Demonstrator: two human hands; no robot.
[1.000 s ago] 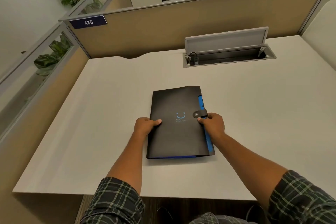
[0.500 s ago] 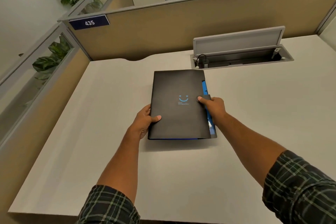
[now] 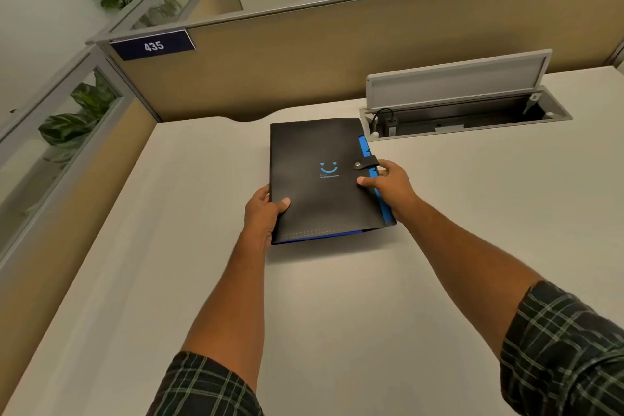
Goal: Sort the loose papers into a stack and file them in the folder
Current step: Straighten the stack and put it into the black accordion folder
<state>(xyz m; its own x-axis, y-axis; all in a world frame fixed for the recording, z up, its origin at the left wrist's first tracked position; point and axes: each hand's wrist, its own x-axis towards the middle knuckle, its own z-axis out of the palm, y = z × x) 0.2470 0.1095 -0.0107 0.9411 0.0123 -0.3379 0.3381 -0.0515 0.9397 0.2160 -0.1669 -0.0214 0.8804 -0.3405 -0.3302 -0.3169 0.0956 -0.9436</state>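
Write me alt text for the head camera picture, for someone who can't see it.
A person holds a closed black folder by its two side edges over a pale desk, left hand on the left edge, right hand on the right edge beside its snap strap. Behind it, an open cable hatch and a beige partition with a sign reading 435.

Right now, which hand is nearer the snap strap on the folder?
Right. The right hand grips the folder at its right edge, just below the snap strap. The left hand holds the opposite, left edge, lower down.
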